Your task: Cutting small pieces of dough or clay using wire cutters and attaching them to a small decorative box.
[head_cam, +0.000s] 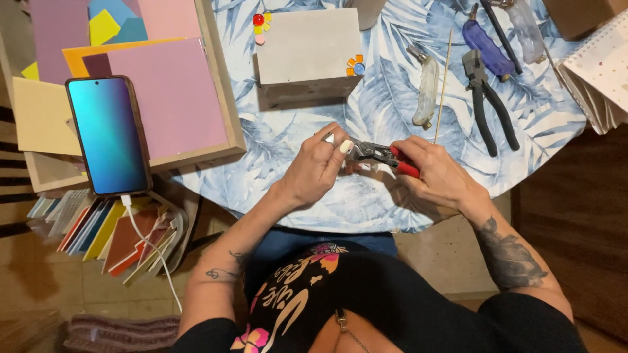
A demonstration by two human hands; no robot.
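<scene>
At table's near edge, 6 o'clock: right hand [439,171] closed round red-handled nippers [383,155], jaws pointing to 9 o'clock. Left hand [318,167] pinches small piece at jaws, piece itself too small to make out. Judgement: keep piece square in jaws, squeeze steady, fingertips clear. Further out, 12 o'clock: grey block [307,55] with coloured tiles [355,65] at corner. 2 o'clock: black pliers [485,98], thin wooden stick [444,85]. 10 o'clock: phone [108,136] on tray of coloured sheets [167,98].

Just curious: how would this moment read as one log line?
right hand: holds red-handled nippers | left hand: at their jaws | grey block: beyond
</scene>
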